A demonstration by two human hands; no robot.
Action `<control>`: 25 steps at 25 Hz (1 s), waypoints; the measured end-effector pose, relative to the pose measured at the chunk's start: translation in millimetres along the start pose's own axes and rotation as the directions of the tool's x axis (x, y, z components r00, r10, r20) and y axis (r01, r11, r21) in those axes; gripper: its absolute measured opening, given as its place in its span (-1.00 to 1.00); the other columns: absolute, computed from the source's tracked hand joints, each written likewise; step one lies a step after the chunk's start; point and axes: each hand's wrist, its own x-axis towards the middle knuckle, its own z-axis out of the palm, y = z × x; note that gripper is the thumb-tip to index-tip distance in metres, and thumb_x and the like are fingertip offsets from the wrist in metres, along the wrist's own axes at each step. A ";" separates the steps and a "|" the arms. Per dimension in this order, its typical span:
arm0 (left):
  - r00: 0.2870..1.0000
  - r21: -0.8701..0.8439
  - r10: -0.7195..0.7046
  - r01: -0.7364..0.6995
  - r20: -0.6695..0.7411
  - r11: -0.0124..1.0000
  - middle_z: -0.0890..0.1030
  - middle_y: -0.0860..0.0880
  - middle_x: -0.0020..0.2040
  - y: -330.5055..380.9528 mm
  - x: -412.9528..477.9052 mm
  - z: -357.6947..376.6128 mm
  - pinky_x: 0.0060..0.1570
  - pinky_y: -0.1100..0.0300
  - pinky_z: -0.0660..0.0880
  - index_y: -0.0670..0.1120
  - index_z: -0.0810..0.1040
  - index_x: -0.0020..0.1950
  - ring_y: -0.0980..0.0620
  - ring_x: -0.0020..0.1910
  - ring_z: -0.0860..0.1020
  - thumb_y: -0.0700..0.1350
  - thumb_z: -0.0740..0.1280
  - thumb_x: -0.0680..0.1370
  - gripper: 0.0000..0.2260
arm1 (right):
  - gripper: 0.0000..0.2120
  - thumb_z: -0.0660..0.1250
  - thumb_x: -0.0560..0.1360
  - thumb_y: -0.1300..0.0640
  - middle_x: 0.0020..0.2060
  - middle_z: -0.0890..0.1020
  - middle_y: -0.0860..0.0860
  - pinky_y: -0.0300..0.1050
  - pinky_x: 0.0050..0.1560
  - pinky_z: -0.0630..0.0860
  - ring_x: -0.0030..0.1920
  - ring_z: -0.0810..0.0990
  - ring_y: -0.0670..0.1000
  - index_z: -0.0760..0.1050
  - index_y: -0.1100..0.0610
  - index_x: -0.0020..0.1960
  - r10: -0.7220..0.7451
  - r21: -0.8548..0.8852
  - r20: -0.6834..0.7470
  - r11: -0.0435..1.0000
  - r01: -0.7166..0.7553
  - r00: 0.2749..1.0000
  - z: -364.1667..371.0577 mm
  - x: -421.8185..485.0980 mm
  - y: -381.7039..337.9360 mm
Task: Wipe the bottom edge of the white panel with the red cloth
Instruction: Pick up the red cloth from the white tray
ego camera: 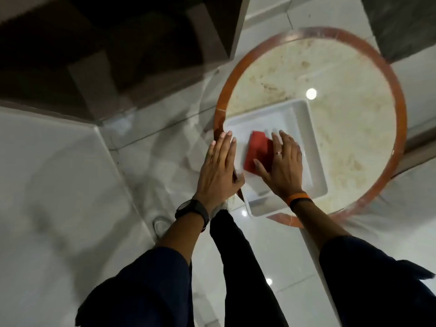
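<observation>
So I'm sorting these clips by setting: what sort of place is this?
Likely an indoor room in a home: glossy white floor tiles, a round marble-look table with an orange rim, and a white panel being wiped.

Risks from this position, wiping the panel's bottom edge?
The white panel overhangs the round table's rim near the left hand; downward pressure might tip or slide it. The right hand presses the red cloth flat mid-panel, so the bottom edge may get missed.
</observation>
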 end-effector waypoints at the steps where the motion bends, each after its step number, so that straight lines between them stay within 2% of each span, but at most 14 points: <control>1: 1.000 0.007 -0.009 0.009 0.024 1.000 0.08 -0.21 0.67 2.9 -0.9 6.2 0.61 -0.09 0.12 -0.26 0.15 0.65 -0.15 0.68 0.06 0.18 0.29 0.54 -0.18 | -0.17 0.27 0.52 -0.34 0.50 0.39 0.19 0.19 0.42 0.36 0.45 0.40 0.25 0.18 0.13 0.60 0.057 0.038 -0.015 0.998 -0.057 0.998 5.4 -1.7 4.5; 2: 0.999 -0.018 -0.018 0.018 0.029 1.000 0.08 -0.21 0.67 3.6 -0.5 8.7 0.61 -0.10 0.13 -0.26 0.15 0.65 -0.16 0.68 0.06 0.17 0.29 0.55 -0.18 | -0.18 0.27 0.52 -0.34 0.45 0.42 0.17 0.16 0.33 0.41 0.38 0.43 0.23 0.19 0.13 0.59 0.127 0.089 -0.034 0.988 -0.124 0.991 7.7 -2.1 7.5; 4: 1.000 -0.010 -0.023 0.023 0.016 1.000 0.09 -0.22 0.66 3.5 -9.2 17.8 0.60 -0.10 0.16 -0.28 0.16 0.65 -0.18 0.67 0.07 0.16 0.30 0.56 -0.19 | -0.19 0.27 0.52 -0.34 0.39 0.47 0.15 0.14 0.28 0.43 0.33 0.43 0.19 0.21 0.12 0.58 0.226 0.165 -0.012 0.961 -0.221 0.974 13.4 -8.4 9.4; 8: 1.000 0.000 0.023 -0.023 -0.001 1.000 0.11 -0.23 0.66 8.4 -11.6 25.8 0.60 -0.11 0.17 -0.28 0.17 0.64 -0.20 0.67 0.08 0.14 0.30 0.56 -0.21 | -0.28 0.30 0.48 -0.36 0.23 0.55 0.11 0.10 0.23 0.46 0.24 0.46 0.17 0.38 0.09 0.46 0.299 0.198 -0.014 0.936 -0.290 0.954 19.6 -6.6 6.3; 10: 1.000 0.015 0.011 -0.011 0.013 1.000 0.12 -0.22 0.66 9.6 -14.4 26.1 0.60 -0.10 0.17 -0.27 0.18 0.64 -0.19 0.67 0.08 0.15 0.30 0.56 -0.21 | -0.34 0.34 0.44 -0.37 0.13 0.58 0.08 0.10 0.18 0.51 0.16 0.49 0.16 0.47 0.09 0.33 0.371 0.233 -0.008 0.904 -0.359 0.929 21.0 -6.7 2.0; 12: 1.000 0.009 0.010 -0.010 0.008 1.000 0.12 -0.22 0.66 12.0 -17.8 25.5 0.61 -0.10 0.16 -0.26 0.18 0.64 -0.18 0.67 0.08 0.15 0.30 0.56 -0.21 | -0.47 0.41 0.42 -0.31 -0.03 0.59 0.06 0.09 0.06 0.53 0.03 0.53 0.14 0.53 0.13 0.09 0.411 0.325 0.018 0.859 -0.394 0.911 20.4 -8.2 -1.9; 13: 1.000 0.006 0.015 -0.015 0.003 1.000 0.12 -0.22 0.66 12.6 -19.7 25.0 0.61 -0.10 0.16 -0.26 0.19 0.64 -0.18 0.67 0.08 0.15 0.31 0.55 -0.21 | -0.54 0.46 0.42 -0.24 -0.10 0.58 0.04 0.05 -0.01 0.53 -0.02 0.55 0.14 0.52 0.14 0.00 0.413 0.406 0.051 0.824 -0.397 0.909 17.7 -8.9 -2.5; 15: 1.000 -0.009 0.025 -0.025 -0.007 1.000 0.14 -0.22 0.65 14.5 -23.7 24.1 0.61 -0.10 0.16 -0.27 0.21 0.63 -0.18 0.67 0.10 0.13 0.32 0.55 -0.23 | -0.64 0.55 0.42 -0.08 -0.11 0.61 0.01 -0.05 -0.08 0.53 -0.07 0.60 0.10 0.53 0.17 -0.02 0.400 0.588 0.168 0.694 -0.417 0.901 8.0 -9.5 -0.2; 17: 0.999 -0.027 0.036 -0.037 -0.035 0.999 0.17 -0.23 0.65 15.4 -26.6 22.5 0.60 -0.11 0.17 -0.29 0.23 0.62 -0.19 0.66 0.13 0.13 0.32 0.56 -0.24 | -0.70 0.59 0.41 0.08 -0.09 0.65 0.05 -0.08 -0.05 0.57 -0.05 0.63 0.08 0.54 0.17 -0.01 0.347 0.747 0.318 0.481 -0.459 0.882 -4.7 -11.4 2.9; 20: 0.996 -0.069 0.058 -0.063 -0.071 0.996 0.21 -0.23 0.63 20.2 -25.8 16.2 0.60 -0.12 0.17 -0.30 0.25 0.61 -0.19 0.65 0.16 0.12 0.30 0.59 -0.27 | -0.65 0.57 0.42 0.24 0.03 0.71 0.12 -0.04 0.06 0.66 0.04 0.70 0.11 0.55 0.20 0.15 0.268 0.868 0.385 0.219 -0.445 0.883 -23.8 -19.2 7.6; 22: 0.995 -0.102 0.075 -0.082 -0.072 0.991 0.23 -0.22 0.63 25.4 -22.1 12.7 0.61 -0.11 0.15 -0.30 0.26 0.61 -0.17 0.65 0.17 0.10 0.28 0.60 -0.30 | -0.61 0.53 0.45 0.28 0.06 0.71 0.09 -0.11 0.05 0.67 0.04 0.71 0.02 0.55 0.19 0.25 0.251 0.882 0.404 0.151 -0.447 0.880 -34.0 -25.6 11.0; 25: 0.982 -0.184 0.165 -0.180 -0.095 0.966 0.32 -0.21 0.59 32.3 -14.8 9.6 0.59 -0.10 0.21 -0.31 0.29 0.59 -0.15 0.62 0.26 0.11 0.23 0.63 -0.34 | -0.69 0.50 0.47 0.25 0.00 0.74 0.13 -0.03 0.06 0.65 -0.02 0.73 0.00 0.61 0.26 0.20 0.225 0.856 0.459 0.148 -0.496 0.860 -46.0 -34.6 19.4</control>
